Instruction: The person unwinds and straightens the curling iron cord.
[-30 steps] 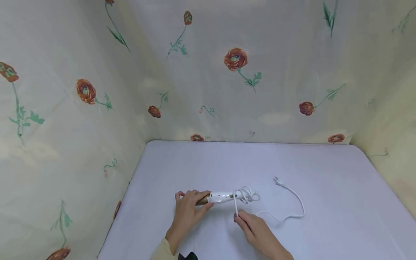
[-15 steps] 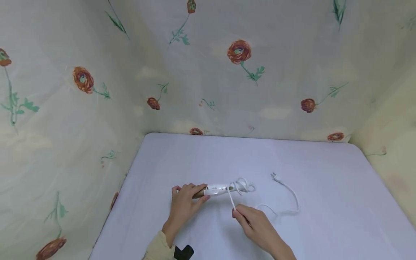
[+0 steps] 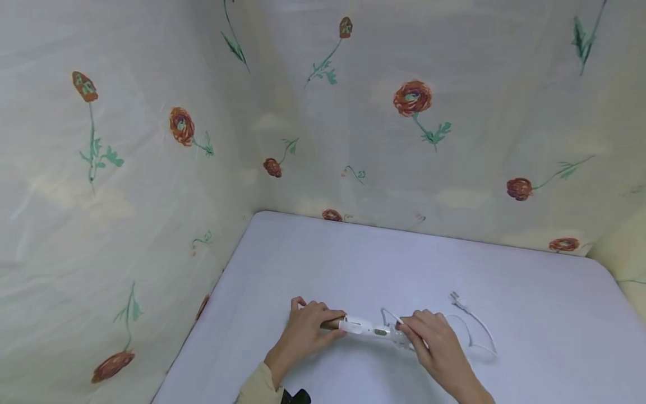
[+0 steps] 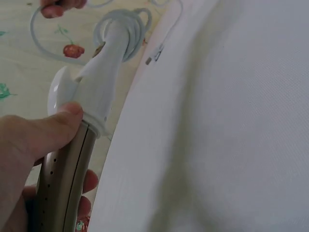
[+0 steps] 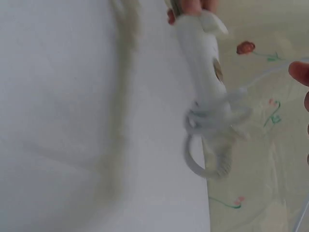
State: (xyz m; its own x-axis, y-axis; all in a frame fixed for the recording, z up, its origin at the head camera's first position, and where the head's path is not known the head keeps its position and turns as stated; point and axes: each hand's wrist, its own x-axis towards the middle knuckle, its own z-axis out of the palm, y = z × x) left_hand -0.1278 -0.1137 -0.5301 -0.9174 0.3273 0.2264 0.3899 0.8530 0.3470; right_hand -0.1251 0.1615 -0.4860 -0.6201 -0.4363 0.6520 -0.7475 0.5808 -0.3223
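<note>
A curling iron [image 3: 360, 327] with a white handle and a gold-brown barrel is held sideways over the table. My left hand [image 3: 305, 334] grips it by the barrel; in the left wrist view the thumb lies where barrel meets handle. White cord [image 5: 217, 113] is looped several times around the handle's end. My right hand [image 3: 438, 343] pinches a free length of that cord beside the handle's end, partly hiding the loops in the head view. In the right wrist view only a few right fingertips show at the edge, with the cord running to them.
The cord's plug [image 3: 458, 302] lies on the white table [image 3: 353, 264] right of the hands, with a slack curve of cord behind it. Flower-patterned sheeting [image 3: 429, 185] rises along the table's back and sides.
My right hand, pinching the cord, has gone from in front of the handle round to its right end. The left hand keeps its grip on the barrel. The head view has shifted.
</note>
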